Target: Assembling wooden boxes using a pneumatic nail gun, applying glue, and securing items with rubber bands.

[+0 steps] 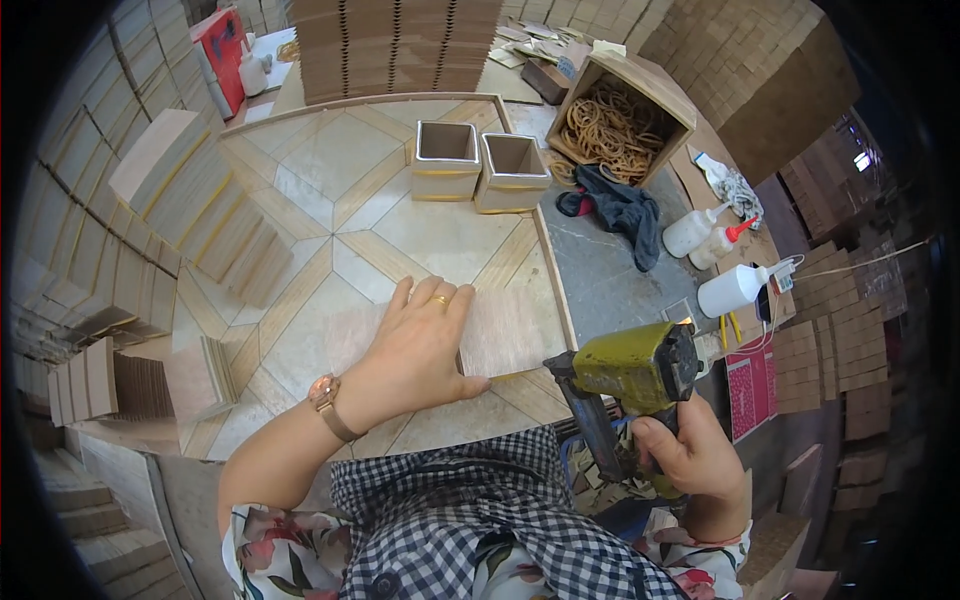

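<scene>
1 nail gun (628, 362) fills the right hand (695, 450), fingers curled; the left hand (418, 345) spreads fingers over a board (515, 330).

My left hand (425, 345) covers the middle of the pale wood (515, 330); one piece or two, I can't tell. My right hand (697, 455) partly hides the nail gun (625, 362). Top edge cuts the brown stack (395, 50); bottom edge, my checked apron (450, 520).
</scene>
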Action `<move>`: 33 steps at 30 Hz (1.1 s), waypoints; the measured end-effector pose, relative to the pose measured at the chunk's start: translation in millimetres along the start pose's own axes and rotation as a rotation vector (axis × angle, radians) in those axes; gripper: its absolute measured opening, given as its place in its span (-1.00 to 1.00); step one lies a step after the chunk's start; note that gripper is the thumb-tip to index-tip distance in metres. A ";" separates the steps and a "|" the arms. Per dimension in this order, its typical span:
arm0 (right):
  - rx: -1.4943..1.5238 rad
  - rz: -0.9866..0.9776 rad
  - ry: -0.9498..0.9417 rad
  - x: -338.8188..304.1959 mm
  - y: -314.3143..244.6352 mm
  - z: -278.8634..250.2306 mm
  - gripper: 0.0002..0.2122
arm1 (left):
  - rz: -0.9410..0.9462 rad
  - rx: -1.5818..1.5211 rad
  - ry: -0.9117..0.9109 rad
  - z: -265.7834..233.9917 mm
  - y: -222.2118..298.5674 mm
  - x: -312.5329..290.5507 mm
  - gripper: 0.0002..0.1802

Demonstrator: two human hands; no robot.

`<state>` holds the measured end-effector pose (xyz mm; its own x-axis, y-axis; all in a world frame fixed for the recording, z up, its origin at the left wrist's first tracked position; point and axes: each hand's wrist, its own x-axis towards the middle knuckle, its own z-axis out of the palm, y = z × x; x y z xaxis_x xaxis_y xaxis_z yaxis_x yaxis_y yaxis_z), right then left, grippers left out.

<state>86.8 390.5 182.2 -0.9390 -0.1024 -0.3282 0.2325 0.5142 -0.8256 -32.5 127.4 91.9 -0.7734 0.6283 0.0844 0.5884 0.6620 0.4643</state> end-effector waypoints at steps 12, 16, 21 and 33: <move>0.303 0.008 -0.084 9.7 -20.6 19.9 -0.69 | 0.117 -0.030 -0.012 -11.7 -12.6 -46.7 0.10; 0.221 -0.009 -0.169 18.3 -25.9 25.8 -0.63 | 0.100 -0.028 0.004 -10.4 -15.1 -59.9 0.02; 0.175 -0.013 -0.206 23.3 -31.6 29.8 -0.60 | 0.081 -0.006 0.031 -8.0 -18.7 -63.3 -0.11; 0.100 0.035 -0.213 19.9 -39.7 31.3 -0.61 | 0.067 0.029 0.087 -2.6 -16.0 -61.5 -0.29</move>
<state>66.8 341.4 194.0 -0.8577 -0.2694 -0.4379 0.2975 0.4346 -0.8501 5.1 77.1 81.6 -0.7487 0.6349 0.1910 0.6452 0.6316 0.4299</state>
